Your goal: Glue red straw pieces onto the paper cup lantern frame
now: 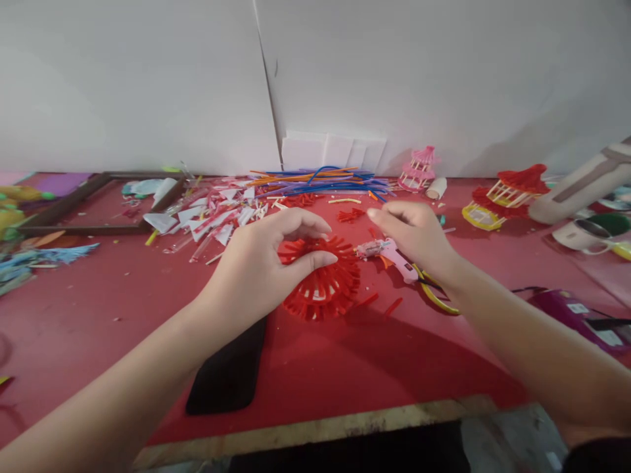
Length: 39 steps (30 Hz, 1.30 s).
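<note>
My left hand [269, 259] is curved over a round red craft piece [320, 299] made of fuzzy pipe-cleaner strips with pale gaps between them. Its thumb and fingers are apart, and part of the piece is hidden behind them. Just to the right, my right hand [419, 233] is closed, with thumb and fingertips together; whatever they may hold is too small or hidden to tell. Below that hand a pink glue gun [401, 261] lies on its side, beside yellow-handled scissors [438, 299]. Short red strips [394, 306] lie near the craft piece.
A bundle of blue, orange and purple pipe cleaners [320, 179] runs along the wall. Paper and plastic scraps [217, 213] are heaped left of it. Small pink [418, 169] and red pagodas [513, 190] stand at back right, near a mug [576, 236]. A black flat case [229, 371] lies in front.
</note>
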Available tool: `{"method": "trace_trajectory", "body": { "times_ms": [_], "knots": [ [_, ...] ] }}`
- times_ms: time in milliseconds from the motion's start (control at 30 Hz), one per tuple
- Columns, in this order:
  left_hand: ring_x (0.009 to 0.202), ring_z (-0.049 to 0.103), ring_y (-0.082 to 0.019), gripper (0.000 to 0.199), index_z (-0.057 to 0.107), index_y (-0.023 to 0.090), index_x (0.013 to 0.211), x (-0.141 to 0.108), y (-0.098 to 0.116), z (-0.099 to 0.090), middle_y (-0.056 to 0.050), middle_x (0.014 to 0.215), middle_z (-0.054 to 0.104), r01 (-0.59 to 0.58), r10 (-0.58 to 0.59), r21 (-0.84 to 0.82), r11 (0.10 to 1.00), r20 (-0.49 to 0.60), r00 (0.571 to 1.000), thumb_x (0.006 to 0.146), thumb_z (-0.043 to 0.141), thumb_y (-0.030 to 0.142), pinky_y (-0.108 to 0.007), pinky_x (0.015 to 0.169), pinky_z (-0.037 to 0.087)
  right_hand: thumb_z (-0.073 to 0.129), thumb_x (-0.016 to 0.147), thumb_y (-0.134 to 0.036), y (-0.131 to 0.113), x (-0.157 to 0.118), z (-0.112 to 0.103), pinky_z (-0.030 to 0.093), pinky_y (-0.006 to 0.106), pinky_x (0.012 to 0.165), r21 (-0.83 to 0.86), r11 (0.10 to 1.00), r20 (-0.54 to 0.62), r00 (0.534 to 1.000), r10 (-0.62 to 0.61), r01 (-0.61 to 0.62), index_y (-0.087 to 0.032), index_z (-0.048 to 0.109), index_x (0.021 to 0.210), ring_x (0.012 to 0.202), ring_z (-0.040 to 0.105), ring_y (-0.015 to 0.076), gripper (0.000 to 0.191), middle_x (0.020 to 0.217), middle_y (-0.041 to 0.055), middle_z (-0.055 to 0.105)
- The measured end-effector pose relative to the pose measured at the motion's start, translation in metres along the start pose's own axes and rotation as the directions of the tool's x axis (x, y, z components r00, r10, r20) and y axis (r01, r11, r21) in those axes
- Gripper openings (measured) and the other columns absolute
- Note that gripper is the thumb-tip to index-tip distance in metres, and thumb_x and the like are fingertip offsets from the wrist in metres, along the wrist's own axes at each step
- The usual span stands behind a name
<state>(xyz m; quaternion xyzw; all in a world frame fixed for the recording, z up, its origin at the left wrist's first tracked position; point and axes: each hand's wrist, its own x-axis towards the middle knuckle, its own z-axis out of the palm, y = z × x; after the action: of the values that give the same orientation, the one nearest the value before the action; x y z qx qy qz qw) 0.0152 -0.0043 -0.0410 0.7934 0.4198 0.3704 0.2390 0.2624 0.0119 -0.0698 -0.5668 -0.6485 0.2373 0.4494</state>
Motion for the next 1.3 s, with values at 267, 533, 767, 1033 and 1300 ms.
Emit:
{"method": "trace_trajectory", "body": {
  "times_ms": [267,533,767,1033,1300],
  "knots": [
    [0.112,0.077,-0.021,0.02,0.068,0.023,0.113,0.003,-0.007,-0.005,-0.007,0.118,0.079,0.003,0.021,-0.202,0.979,0.115,0.993,0.095,0.07,0.032,-0.035,0.103,0.063,0.066,0.094,-0.027,-0.001,0.043,0.02,0.05,0.034,0.083,-0.524,0.816,0.215,0.965,-0.152,0.245,-0.021,0.08,0.103,0.095,0.072,0.022,0.017,0.102,0.0064,0.081],
    [0.107,0.078,-0.023,0.036,0.063,0.023,0.119,0.0,-0.012,-0.005,-0.008,0.113,0.079,0.003,0.008,-0.123,0.992,0.086,0.996,0.09,0.077,0.04,-0.038,0.102,0.063,0.06,0.096,-0.049,0.016,-0.009,-0.031,0.03,0.033,0.057,-0.807,0.59,0.213,0.921,0.327,-0.024,-0.022,0.061,0.054,0.059,0.061,0.0218,0.05,0.057,0.0078,0.065],
    [0.106,0.079,-0.022,0.03,0.067,0.024,0.111,0.003,-0.01,-0.002,-0.005,0.107,0.081,0.032,-0.015,-0.16,0.987,0.109,0.994,0.086,0.081,0.035,-0.035,0.101,0.063,0.06,0.097,-0.044,0.049,-0.036,-0.034,0.031,0.032,0.064,-0.796,0.606,0.296,0.876,0.38,0.006,-0.019,0.067,0.094,0.088,0.068,0.0272,0.026,0.101,0.0124,0.076],
    [0.109,0.078,-0.021,0.029,0.069,0.025,0.11,0.002,-0.011,-0.004,-0.003,0.111,0.08,0.036,-0.007,-0.201,0.979,0.144,0.99,0.085,0.082,0.031,-0.033,0.102,0.062,0.061,0.088,-0.036,0.068,-0.037,-0.024,0.034,0.032,0.065,-0.697,0.692,0.111,0.924,0.366,-0.19,-0.021,0.058,0.087,0.08,0.064,0.0258,0.016,0.091,0.0118,0.071],
    [0.098,0.075,-0.022,0.032,0.072,0.022,0.107,0.0,-0.01,0.003,-0.005,0.107,0.078,-0.019,0.018,0.015,1.0,0.051,0.999,0.089,0.078,0.047,-0.037,0.095,0.062,0.061,0.08,-0.042,0.066,-0.042,-0.03,0.046,0.033,0.068,-0.361,0.887,-0.05,0.955,0.291,-0.289,-0.023,0.059,0.098,0.079,0.065,0.0245,0.027,0.088,0.0058,0.07]
  ]
}}
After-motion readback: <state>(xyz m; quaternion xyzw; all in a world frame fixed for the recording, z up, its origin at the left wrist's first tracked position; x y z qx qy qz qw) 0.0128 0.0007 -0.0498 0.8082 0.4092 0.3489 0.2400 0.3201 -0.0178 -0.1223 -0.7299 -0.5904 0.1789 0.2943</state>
